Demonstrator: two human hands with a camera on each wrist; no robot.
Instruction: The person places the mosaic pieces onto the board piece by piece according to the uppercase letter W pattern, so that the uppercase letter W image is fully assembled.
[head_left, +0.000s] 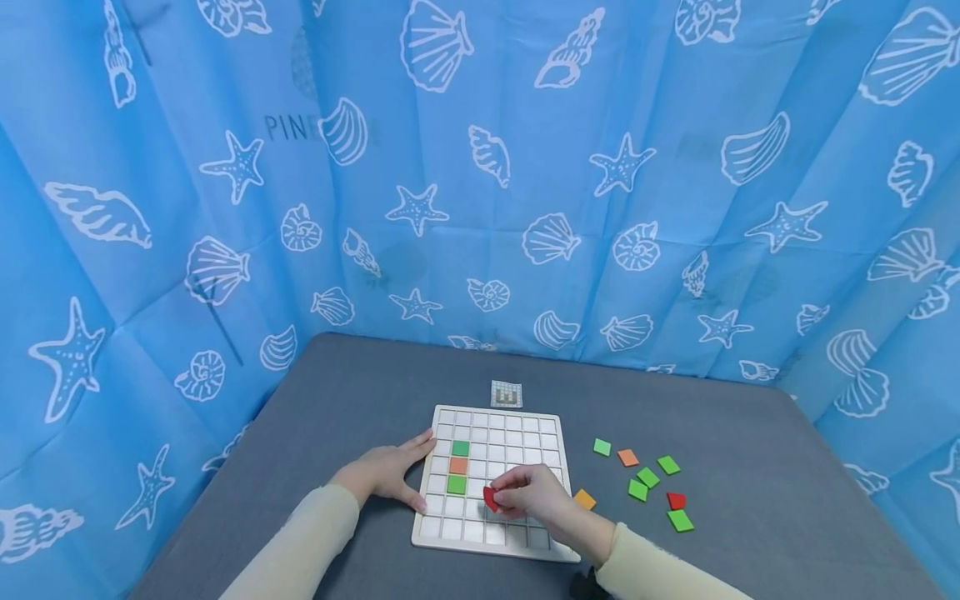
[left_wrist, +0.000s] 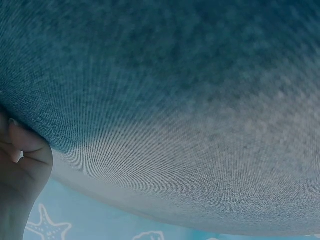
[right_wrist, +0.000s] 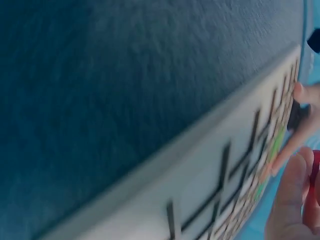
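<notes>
A white grid board (head_left: 513,439) with a pale rim lies on the grey table. My left hand (head_left: 386,472) rests at its left edge, thumb and fingers spread along the rim. The left wrist view catches part of that hand (left_wrist: 25,170) at the side. Over the lower middle cells, my right hand (head_left: 534,493) pinches a red tile (head_left: 490,498) between thumb and fingers, tilted above the board. In the left part of the grid, a dark green tile (head_left: 461,448), an orange tile (head_left: 458,466) and a light green tile (head_left: 456,484) sit in one column.
Right of the board lie several loose tiles: green ones (head_left: 681,520), a red one (head_left: 677,501), an orange-red one (head_left: 627,457) and an orange one (head_left: 584,499) close to the rim. Behind the board is a small pattern card (head_left: 506,394). A blue shell-print curtain (head_left: 450,250) surrounds the table.
</notes>
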